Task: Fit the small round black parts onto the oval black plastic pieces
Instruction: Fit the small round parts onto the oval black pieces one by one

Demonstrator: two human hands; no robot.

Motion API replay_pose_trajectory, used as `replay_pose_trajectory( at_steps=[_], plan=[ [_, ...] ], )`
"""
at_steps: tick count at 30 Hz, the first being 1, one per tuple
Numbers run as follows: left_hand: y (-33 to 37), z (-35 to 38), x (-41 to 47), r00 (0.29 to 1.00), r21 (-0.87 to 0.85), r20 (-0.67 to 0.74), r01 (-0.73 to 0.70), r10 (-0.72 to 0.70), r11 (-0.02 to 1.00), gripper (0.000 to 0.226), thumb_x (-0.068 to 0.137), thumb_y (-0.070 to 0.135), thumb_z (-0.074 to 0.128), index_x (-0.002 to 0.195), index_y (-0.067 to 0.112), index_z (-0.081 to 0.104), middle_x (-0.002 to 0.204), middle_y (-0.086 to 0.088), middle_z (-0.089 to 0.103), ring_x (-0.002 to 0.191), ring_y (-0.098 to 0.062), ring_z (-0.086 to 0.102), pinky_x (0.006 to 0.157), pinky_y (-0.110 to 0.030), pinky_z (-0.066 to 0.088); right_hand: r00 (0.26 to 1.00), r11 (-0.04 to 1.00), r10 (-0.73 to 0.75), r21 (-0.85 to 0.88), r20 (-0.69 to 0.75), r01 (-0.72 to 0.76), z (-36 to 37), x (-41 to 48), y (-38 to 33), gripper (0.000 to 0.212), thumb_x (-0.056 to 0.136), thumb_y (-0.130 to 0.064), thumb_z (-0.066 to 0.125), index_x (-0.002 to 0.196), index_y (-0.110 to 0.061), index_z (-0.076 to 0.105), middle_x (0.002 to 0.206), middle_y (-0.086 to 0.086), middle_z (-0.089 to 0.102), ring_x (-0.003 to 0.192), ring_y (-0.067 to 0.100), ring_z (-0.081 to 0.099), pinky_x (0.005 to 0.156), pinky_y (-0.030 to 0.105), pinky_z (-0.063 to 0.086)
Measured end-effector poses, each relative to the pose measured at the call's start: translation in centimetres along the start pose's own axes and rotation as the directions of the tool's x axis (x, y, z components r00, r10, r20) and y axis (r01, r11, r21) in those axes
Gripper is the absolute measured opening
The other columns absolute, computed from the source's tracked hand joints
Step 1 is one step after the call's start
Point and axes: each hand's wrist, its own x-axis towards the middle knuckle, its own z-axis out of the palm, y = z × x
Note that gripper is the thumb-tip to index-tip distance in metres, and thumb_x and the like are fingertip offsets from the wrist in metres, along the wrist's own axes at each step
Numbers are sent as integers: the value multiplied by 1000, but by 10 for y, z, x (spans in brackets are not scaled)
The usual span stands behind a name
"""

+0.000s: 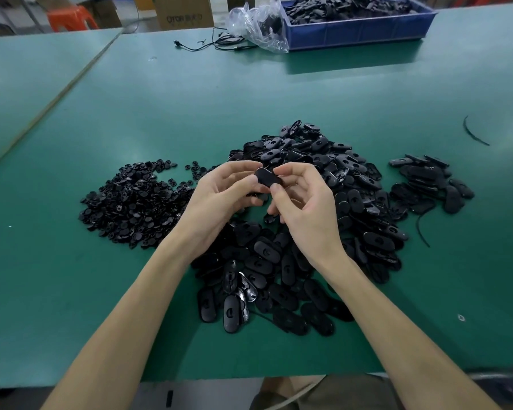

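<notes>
One oval black plastic piece (267, 177) is held above the table between both hands. My left hand (219, 199) pinches its left end; my right hand (304, 202) pinches its right end with thumb and forefinger. Whether a round part sits under it is hidden by my fingers. A heap of small round black parts (131, 202) lies to the left. A large heap of oval black pieces (308, 232) spreads beneath and to the right of my hands. A smaller pile of oval pieces (430, 182) lies apart at the right.
The green table (190, 99) stretches far back. At its far edge stand a blue bin (359, 31) full of black parts, a crumpled clear plastic bag (258, 25) and a black cable (214, 42). A loose black strand (473, 133) lies at right. The near table edge runs below my forearms.
</notes>
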Motion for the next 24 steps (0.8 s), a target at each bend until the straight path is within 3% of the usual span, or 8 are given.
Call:
replay_pose_trajectory(
  at_steps=[3,8,11,15,20,24],
  plan=[
    [-2,2,0,1000,28,30,-9,8,1000,22,99,7,66,120,2,67,99,-5,74,89,-15,66,78,-26,56,1000,1000,-8,4,10,8,0,0,-1,22,98,-5,69,115,-17,63,96,-4,75,75,18,74,63,19,52],
    [-3,3,-1,998,78,23,-55,54,995,12,96,11,71,107,7,72,92,-6,73,84,-18,64,76,-33,50,1000,1000,7,-2,-5,-8,-1,-1,-4,24,95,-8,74,115,-17,65,97,-4,77,77,13,74,61,21,53],
    [-1,2,-2,998,106,3,-67,68,992,13,96,14,71,108,7,72,89,-3,73,79,-14,62,72,-31,47,1000,998,-1,-64,-1,1,0,-1,-6,23,96,-15,75,117,-20,66,100,-7,76,86,13,73,73,29,57],
    [2,2,-2,994,235,55,-104,93,966,14,101,11,65,111,3,69,81,-6,70,73,-13,60,63,-27,48,998,993,-55,-104,-17,53,0,-2,-8,19,103,-14,65,121,-16,68,99,-12,70,86,-1,65,72,14,49],
    [2,9,-4,983,399,178,-119,51,909,10,102,5,62,107,-3,64,71,-12,69,60,-13,62,56,-22,45,998,980,-62,-194,-33,55,0,-1,-8,18,102,-15,66,117,-21,74,104,-2,60,87,8,62,74,20,51],
    [0,8,-2,991,384,132,-78,29,920,9,102,2,57,105,-6,61,63,2,58,51,-5,50,53,-12,40,997,980,-65,-191,-37,57,0,0,-8,16,101,-10,66,108,-22,74,107,-2,68,95,11,66,75,17,49]
  ],
)
